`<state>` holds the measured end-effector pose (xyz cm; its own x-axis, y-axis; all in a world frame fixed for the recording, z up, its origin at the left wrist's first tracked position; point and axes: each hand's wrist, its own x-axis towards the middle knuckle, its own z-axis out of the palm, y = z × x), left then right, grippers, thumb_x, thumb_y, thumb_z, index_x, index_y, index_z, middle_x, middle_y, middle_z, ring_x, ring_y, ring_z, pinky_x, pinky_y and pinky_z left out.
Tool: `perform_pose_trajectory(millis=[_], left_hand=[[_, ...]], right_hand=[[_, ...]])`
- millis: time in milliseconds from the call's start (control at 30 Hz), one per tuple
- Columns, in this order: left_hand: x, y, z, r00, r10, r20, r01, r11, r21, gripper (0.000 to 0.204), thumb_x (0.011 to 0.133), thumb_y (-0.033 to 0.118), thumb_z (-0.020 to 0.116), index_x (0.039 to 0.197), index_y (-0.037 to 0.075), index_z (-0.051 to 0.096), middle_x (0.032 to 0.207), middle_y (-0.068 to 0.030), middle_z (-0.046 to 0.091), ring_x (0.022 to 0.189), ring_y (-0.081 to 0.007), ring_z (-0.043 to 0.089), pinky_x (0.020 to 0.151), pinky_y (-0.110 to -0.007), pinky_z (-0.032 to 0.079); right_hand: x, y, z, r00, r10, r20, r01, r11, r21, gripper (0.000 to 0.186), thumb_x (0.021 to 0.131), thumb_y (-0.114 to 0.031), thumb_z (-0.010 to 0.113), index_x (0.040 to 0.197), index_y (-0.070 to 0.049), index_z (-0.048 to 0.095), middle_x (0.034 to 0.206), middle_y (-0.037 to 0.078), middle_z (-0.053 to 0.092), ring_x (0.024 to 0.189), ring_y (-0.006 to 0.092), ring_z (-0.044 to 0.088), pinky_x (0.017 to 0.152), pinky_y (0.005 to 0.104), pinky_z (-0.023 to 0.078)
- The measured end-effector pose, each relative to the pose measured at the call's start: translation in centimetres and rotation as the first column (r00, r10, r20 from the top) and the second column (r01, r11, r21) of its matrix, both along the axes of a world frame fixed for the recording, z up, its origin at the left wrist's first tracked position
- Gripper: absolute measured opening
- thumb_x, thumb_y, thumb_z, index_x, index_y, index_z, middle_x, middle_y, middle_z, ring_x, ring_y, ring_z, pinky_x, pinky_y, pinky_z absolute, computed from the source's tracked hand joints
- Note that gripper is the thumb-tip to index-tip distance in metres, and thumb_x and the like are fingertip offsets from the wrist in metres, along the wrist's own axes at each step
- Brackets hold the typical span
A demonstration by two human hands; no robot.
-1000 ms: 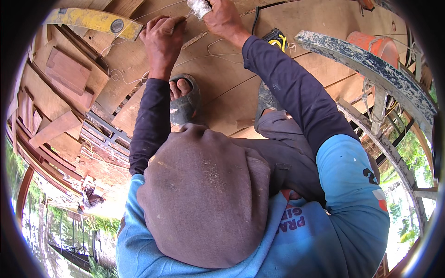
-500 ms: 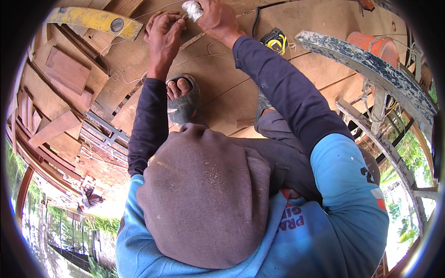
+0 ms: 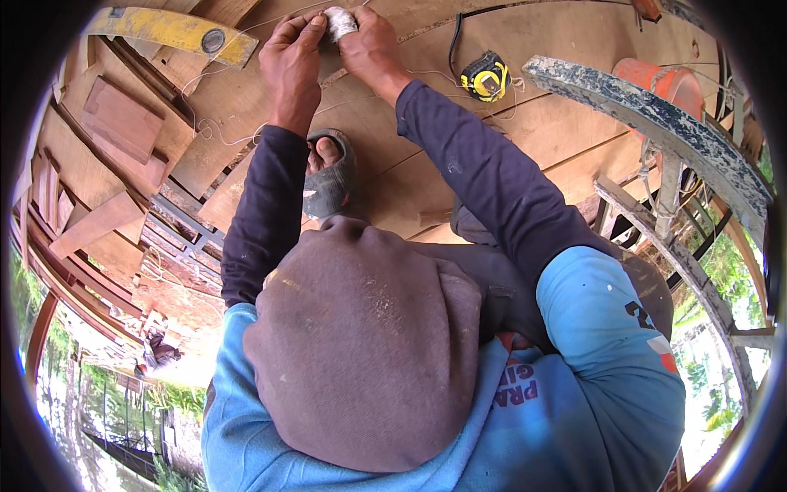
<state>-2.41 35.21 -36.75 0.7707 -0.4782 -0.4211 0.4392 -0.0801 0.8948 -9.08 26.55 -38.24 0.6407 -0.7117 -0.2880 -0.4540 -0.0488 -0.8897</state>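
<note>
At the top of the view my right hand is closed around a wound bundle of white string. Thumb and fingers of my left hand are pinched together right beside it, apparently on the thin string, though the exact grip is too small to see. Loose loops of that string trail over the boards to the left and run past my forearms to the right. A black and yellow tape measure lies on the planks, right of my right hand.
A yellow spirit level lies at the upper left, above stacked wood offcuts. My sandalled foot rests on the plank floor. At the right stand a paint-worn beam and an orange bucket.
My hands have drawn closer together around the white string bundle. The right hand shifted left and its forearm now leaves the tape measure more exposed.
</note>
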Motion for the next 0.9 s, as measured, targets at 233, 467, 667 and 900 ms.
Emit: perform_pose_trajectory(millis=[233, 467, 667, 900], left_hand=[[0.0, -0.7, 0.7, 0.976, -0.092, 0.197, 0.06, 0.986, 0.158, 0.016, 0.093, 0.014, 0.063, 0.093, -0.002, 0.069, 0.083, -0.0042, 0.063, 0.07, -0.0109, 0.057, 0.064, -0.027, 0.048], [0.1, -1.0, 0.7, 0.899, -0.183, 0.397, 0.023, 0.926, 0.377, 0.015, 0.091, 0.013, 0.064, 0.094, -0.001, 0.069, 0.085, -0.0084, 0.066, 0.075, -0.0137, 0.062, 0.067, -0.028, 0.05], [0.6, -0.1, -1.0, 0.715, -0.222, 0.663, -0.06, 0.925, 0.375, 0.013, 0.087, 0.007, 0.066, 0.098, 0.003, 0.07, 0.092, -0.0126, 0.07, 0.08, -0.0194, 0.066, 0.07, -0.03, 0.052], [0.1, 0.1, -0.6, 0.66, -0.282, 0.696, -0.016, 0.921, 0.388, 0.015, 0.083, 0.01, 0.069, 0.097, 0.006, 0.071, 0.093, -0.0113, 0.071, 0.085, -0.0254, 0.066, 0.078, -0.039, 0.051]], right_hand=[[0.0, -0.1, -0.5, 0.985, -0.169, 0.031, 0.145, 0.914, 0.379, 0.035, 0.099, -0.035, 0.053, 0.093, -0.003, 0.064, 0.07, 0.003, 0.059, 0.062, 0.0137, 0.052, 0.055, 0.0327, 0.041], [-1.4, -1.2, -1.3, 0.996, -0.066, 0.062, 0.054, 0.982, 0.181, 0.02, 0.092, -0.016, 0.049, 0.093, -0.002, 0.063, 0.068, 0.006, 0.059, 0.061, 0.017, 0.053, 0.054, 0.0355, 0.041], [-0.9, -2.6, 0.1, 0.998, -0.058, -0.018, 0.06, 0.992, 0.109, 0.018, 0.088, -0.012, 0.048, 0.091, 0.001, 0.06, 0.072, 0.016, 0.062, 0.067, 0.0267, 0.06, 0.058, 0.0395, 0.044], [-0.8, -3.2, -0.9, 0.998, -0.005, 0.062, 0.01, 0.997, -0.078, 0.015, 0.088, -0.011, 0.052, 0.091, 0.001, 0.059, 0.078, 0.023, 0.062, 0.073, 0.0379, 0.059, 0.064, 0.0443, 0.045]])
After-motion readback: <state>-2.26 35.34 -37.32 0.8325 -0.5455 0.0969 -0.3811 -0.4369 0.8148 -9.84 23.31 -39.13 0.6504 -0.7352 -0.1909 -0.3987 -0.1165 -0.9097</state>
